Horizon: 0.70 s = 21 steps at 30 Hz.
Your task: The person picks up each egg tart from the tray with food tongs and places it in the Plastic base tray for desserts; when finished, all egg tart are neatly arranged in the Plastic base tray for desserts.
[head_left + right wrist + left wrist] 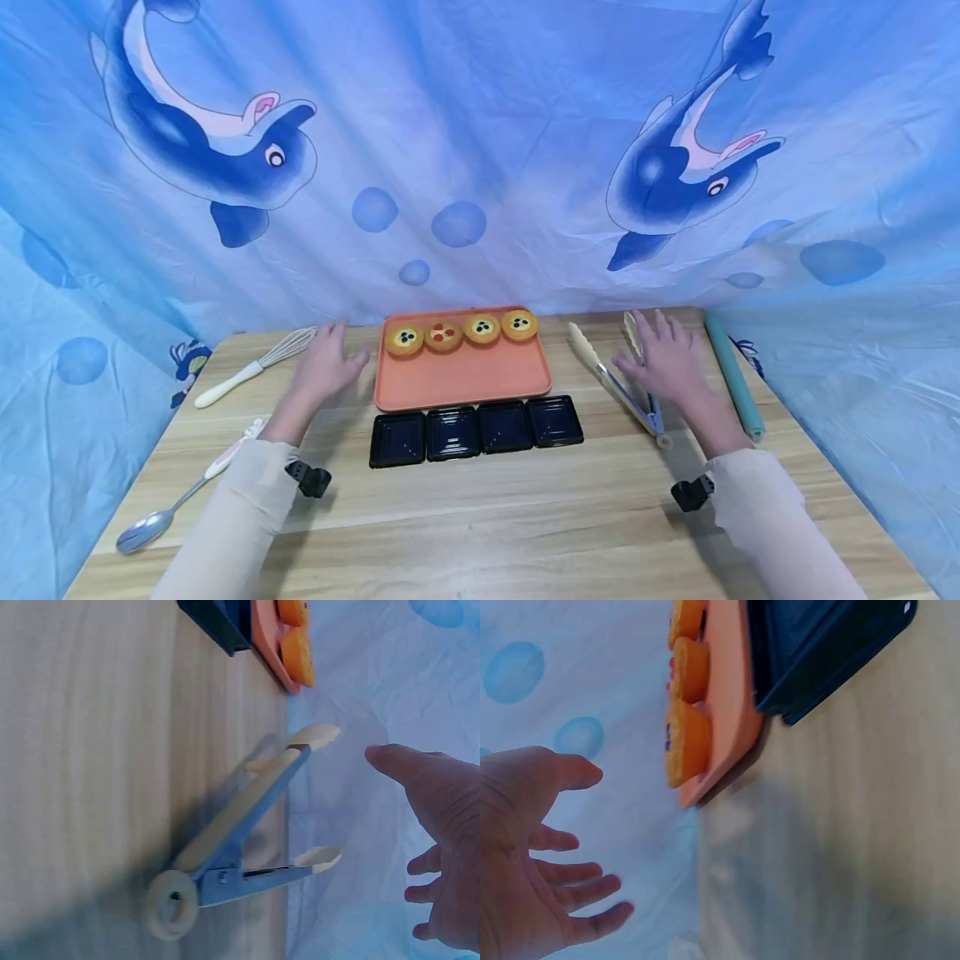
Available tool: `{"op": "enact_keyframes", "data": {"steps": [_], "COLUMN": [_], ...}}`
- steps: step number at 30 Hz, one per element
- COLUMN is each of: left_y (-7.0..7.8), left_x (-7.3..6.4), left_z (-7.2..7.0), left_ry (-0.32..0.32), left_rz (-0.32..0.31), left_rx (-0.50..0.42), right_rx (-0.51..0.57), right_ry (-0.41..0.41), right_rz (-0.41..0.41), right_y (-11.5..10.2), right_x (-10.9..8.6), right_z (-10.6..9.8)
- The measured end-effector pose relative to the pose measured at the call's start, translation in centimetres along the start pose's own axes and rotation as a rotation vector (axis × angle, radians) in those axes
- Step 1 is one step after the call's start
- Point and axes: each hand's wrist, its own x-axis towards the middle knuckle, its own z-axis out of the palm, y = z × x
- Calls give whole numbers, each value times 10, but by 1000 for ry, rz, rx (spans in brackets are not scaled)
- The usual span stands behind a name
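The tongs lie on the bench just beneath the right grip, nearer and spread wide, their long axis slanting from far left to near right; the left grip, also loose, holds nothing. Left of them, the tray bears four tarts, dishes lined before it.

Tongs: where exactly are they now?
In the head view, the tongs lie right of centre, partly hidden by the right hand, between the orange tray and green rod.
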Motion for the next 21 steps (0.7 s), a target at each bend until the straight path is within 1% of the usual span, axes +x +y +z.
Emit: {"op": "enact_keyframes", "data": {"steps": [3, 8, 12, 17, 19, 21], "left_y": [-4, -8, -12, -15, -16, -16], "left_x": [2, 4, 3, 2, 2, 3], "left_z": [12, 31, 43, 53, 55, 58], "left_ry": [-16, -32, -52, -58, -56, -50], "left_rz": [-15, -36, -60, -98, -111, -118], "left_rx": [-67, -182, -242, -277, -303, -324], "right_rx": [16, 72, 91, 109, 123, 151], "right_ry": [-13, -52, -69, -55, -54, -66], "right_rz": [13, 69, 110, 153, 173, 211], "right_y": [0, -1, -1, -3, -3, -5], "right_x": [-2, -7, -9, -9, -8, -9], "right_z": [6, 15, 23, 31, 33, 35]}}
